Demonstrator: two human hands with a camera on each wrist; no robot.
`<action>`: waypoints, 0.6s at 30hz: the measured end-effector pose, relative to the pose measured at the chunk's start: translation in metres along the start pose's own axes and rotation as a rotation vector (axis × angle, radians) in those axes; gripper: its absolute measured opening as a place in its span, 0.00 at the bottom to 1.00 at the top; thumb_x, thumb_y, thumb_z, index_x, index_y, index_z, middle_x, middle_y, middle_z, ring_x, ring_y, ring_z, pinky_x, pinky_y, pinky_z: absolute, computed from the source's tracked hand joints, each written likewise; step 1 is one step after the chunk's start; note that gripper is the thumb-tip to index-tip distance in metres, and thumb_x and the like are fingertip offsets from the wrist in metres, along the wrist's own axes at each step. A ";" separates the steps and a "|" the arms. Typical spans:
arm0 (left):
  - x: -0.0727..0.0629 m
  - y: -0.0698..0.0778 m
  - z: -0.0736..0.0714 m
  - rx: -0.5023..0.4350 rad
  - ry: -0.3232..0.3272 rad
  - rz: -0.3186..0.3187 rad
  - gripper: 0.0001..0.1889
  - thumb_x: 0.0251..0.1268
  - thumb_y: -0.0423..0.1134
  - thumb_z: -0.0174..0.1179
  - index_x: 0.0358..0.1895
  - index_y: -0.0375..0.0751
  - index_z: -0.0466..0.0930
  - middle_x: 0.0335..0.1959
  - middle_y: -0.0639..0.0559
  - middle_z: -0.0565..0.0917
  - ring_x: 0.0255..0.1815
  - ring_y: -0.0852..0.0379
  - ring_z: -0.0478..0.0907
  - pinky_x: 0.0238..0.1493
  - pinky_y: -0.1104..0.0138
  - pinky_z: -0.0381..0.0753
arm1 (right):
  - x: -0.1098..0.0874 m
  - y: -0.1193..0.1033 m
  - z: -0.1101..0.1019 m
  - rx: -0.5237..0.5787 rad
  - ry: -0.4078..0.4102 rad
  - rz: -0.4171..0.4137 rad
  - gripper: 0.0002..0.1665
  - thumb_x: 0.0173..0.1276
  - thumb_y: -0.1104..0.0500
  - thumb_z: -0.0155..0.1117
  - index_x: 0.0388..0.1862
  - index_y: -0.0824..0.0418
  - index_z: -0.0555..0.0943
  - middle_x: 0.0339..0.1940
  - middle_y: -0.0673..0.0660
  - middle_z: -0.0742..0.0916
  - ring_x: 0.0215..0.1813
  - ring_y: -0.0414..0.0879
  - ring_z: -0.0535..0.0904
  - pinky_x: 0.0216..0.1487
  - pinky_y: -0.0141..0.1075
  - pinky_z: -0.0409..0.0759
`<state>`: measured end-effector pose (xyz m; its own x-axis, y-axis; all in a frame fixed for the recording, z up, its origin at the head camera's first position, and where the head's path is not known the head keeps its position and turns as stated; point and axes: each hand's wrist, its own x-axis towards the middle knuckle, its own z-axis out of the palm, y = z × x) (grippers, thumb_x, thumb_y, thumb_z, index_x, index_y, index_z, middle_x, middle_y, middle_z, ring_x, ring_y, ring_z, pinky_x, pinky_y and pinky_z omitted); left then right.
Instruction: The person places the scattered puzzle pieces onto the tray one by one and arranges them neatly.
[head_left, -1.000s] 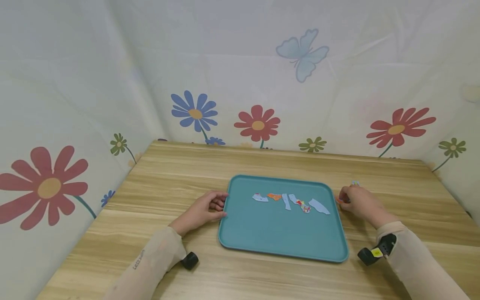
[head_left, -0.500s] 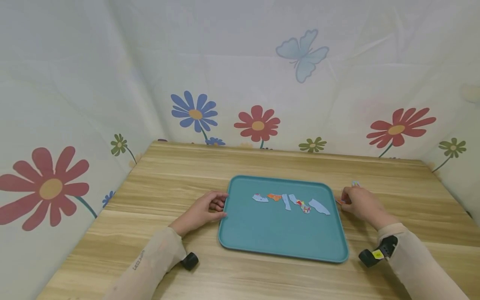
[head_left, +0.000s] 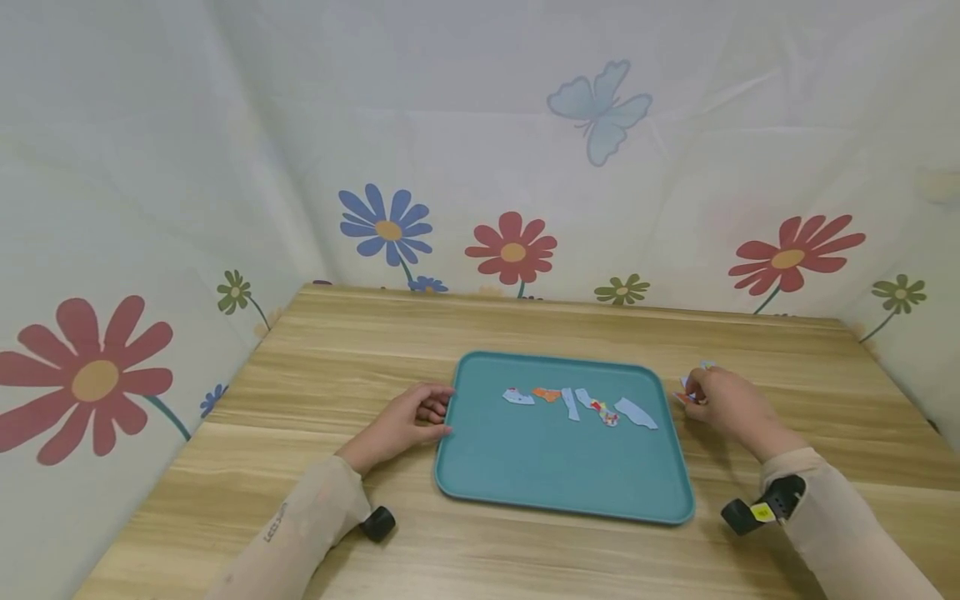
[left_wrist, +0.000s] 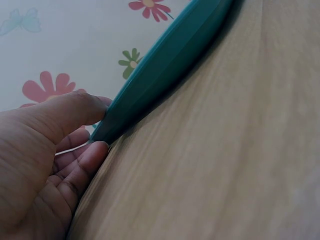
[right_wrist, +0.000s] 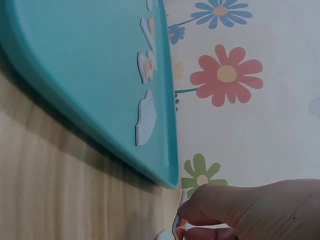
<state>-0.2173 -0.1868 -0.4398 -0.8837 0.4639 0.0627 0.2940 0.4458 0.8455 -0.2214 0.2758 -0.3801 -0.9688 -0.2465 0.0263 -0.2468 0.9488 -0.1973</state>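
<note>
A teal tray (head_left: 555, 471) lies on the wooden table, with several flat, irregular puzzle pieces in a row across its upper half. My left hand (head_left: 401, 421) touches the tray's left rim, thumb and fingertips against the edge and the other fingers loosely bent. Just off the right rim, my right hand (head_left: 727, 404) pinches a puzzle piece with orange on it (right_wrist: 180, 220) between thumb and fingertips, mostly hidden by them. Another pale piece (right_wrist: 162, 235) lies beside those fingertips. A light-blue piece (head_left: 707, 364) shows just beyond the knuckles.
On the tray are an orange piece (head_left: 547, 394), a red-and-yellow patterned piece (head_left: 606, 414) and a large pale piece (head_left: 636, 412) near the right rim. A white flowered cloth (head_left: 450, 125) hangs behind the table (head_left: 375, 325) and along its left side.
The right hand has shifted slightly, and more of a pale piece now shows at its fingertips beside the orange one. The left hand and the tray keep their places.
</note>
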 end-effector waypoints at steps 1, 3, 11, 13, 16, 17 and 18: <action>0.000 0.000 0.000 0.000 0.000 -0.003 0.29 0.60 0.35 0.66 0.64 0.32 0.68 0.50 0.41 0.75 0.48 0.54 0.75 0.49 0.72 0.79 | 0.000 -0.001 0.000 0.000 0.004 -0.002 0.11 0.57 0.62 0.69 0.35 0.67 0.79 0.28 0.57 0.82 0.30 0.47 0.76 0.31 0.42 0.78; 0.000 0.000 0.000 -0.001 -0.002 -0.006 0.30 0.60 0.35 0.66 0.64 0.33 0.68 0.50 0.41 0.75 0.48 0.54 0.75 0.49 0.74 0.79 | -0.002 -0.004 -0.002 0.000 0.013 -0.010 0.11 0.57 0.61 0.69 0.35 0.67 0.79 0.28 0.57 0.81 0.30 0.47 0.76 0.31 0.42 0.78; 0.001 0.000 0.001 -0.004 -0.009 0.003 0.30 0.60 0.36 0.66 0.65 0.34 0.68 0.51 0.42 0.75 0.48 0.54 0.75 0.48 0.74 0.78 | -0.006 -0.018 -0.007 0.009 0.041 -0.030 0.10 0.58 0.61 0.70 0.34 0.66 0.80 0.27 0.57 0.81 0.29 0.46 0.75 0.31 0.39 0.78; 0.001 -0.001 0.001 -0.002 -0.008 0.005 0.30 0.60 0.36 0.66 0.65 0.34 0.68 0.51 0.42 0.75 0.48 0.54 0.75 0.48 0.75 0.78 | -0.008 -0.022 -0.008 0.008 0.048 -0.036 0.11 0.58 0.60 0.71 0.34 0.66 0.80 0.28 0.57 0.81 0.29 0.45 0.74 0.30 0.39 0.78; 0.001 -0.002 0.001 -0.004 -0.002 0.004 0.30 0.60 0.36 0.66 0.65 0.34 0.68 0.50 0.42 0.75 0.47 0.56 0.75 0.48 0.75 0.78 | -0.009 -0.028 -0.010 0.013 0.055 -0.046 0.12 0.58 0.59 0.71 0.35 0.66 0.81 0.28 0.56 0.81 0.29 0.45 0.75 0.29 0.38 0.77; 0.002 -0.003 0.001 -0.002 0.000 0.007 0.30 0.60 0.36 0.66 0.65 0.33 0.68 0.50 0.42 0.75 0.47 0.56 0.75 0.48 0.74 0.79 | -0.010 -0.029 -0.011 0.014 0.060 -0.052 0.12 0.59 0.59 0.71 0.35 0.66 0.81 0.28 0.56 0.81 0.30 0.45 0.75 0.29 0.37 0.77; 0.002 -0.003 0.001 0.000 0.001 0.008 0.30 0.60 0.35 0.67 0.65 0.33 0.68 0.50 0.42 0.75 0.47 0.56 0.75 0.48 0.74 0.79 | -0.010 -0.031 -0.011 0.014 0.064 -0.059 0.11 0.59 0.59 0.71 0.35 0.65 0.81 0.28 0.56 0.81 0.30 0.45 0.75 0.29 0.37 0.77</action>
<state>-0.2193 -0.1868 -0.4431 -0.8818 0.4664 0.0702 0.3009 0.4417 0.8452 -0.2044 0.2513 -0.3633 -0.9523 -0.2881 0.1002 -0.3032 0.9302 -0.2069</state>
